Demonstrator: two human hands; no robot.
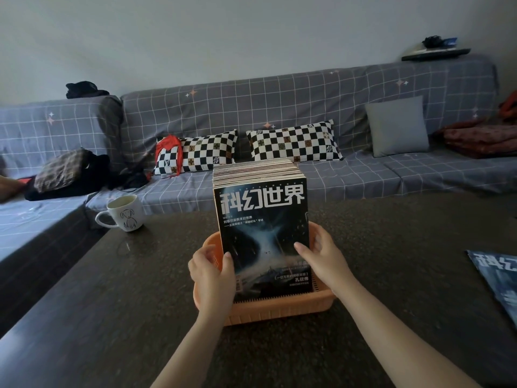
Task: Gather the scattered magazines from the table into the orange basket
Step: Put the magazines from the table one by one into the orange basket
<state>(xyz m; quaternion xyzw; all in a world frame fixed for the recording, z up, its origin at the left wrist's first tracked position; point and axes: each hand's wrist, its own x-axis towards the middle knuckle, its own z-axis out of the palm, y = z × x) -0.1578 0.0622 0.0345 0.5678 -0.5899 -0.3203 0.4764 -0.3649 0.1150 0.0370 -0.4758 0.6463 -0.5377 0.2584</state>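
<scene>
Head view: a dark table [112,289] is seen before a grey checked sofa [279,107]; an orange basket [279,312] stands on it near the centre, packed with a row of upright magazines [263,233]; the stack is gripped on both sides, the left hand [212,273] curled round its left edge, thumb on the front cover, the right hand [324,256] half open against the right edge; another magazine [495,281] lies flat far right; a white mug [126,212] stands far left.
</scene>
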